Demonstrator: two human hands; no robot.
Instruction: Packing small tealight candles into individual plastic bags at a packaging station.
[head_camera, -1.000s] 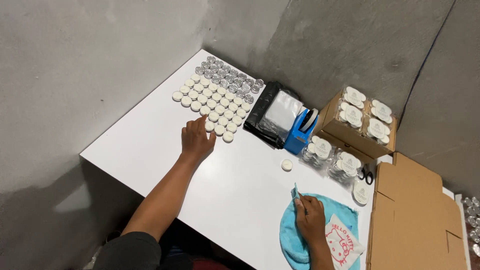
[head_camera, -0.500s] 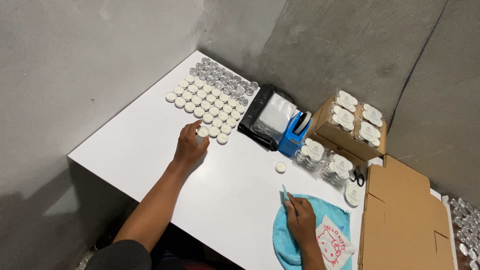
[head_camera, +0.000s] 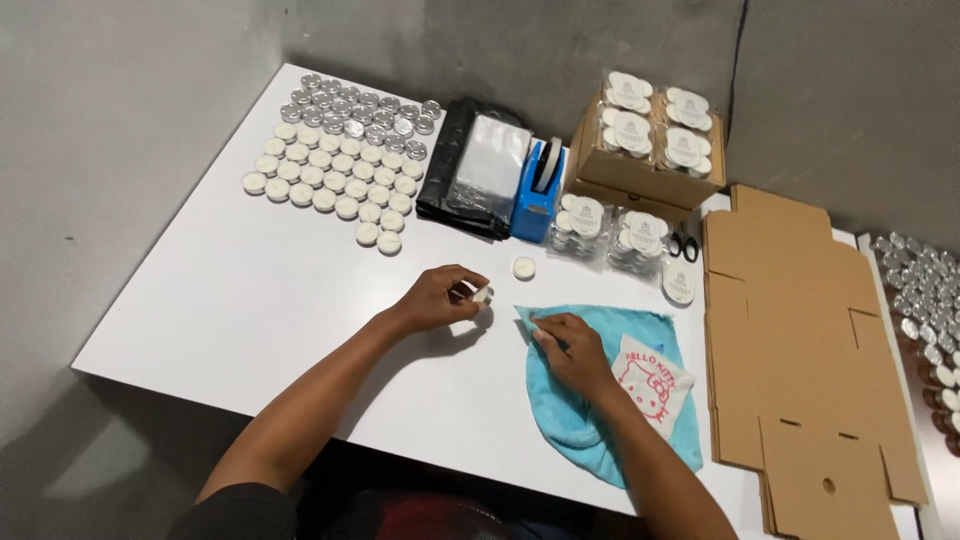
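— White tabletop, what's hard to see?
— Left hand pinches a small white round candle, half hidden. Right hand presses the blue cloth, fingers bent.
— Packages?
— Brown cardboard box of white round packs, far side.

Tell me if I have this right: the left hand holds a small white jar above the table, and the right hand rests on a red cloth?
Not quite: the cloth is light blue, not red, as the head view shows. The rest holds: the left hand holds a small white jar above the table, and the right hand rests on the cloth.
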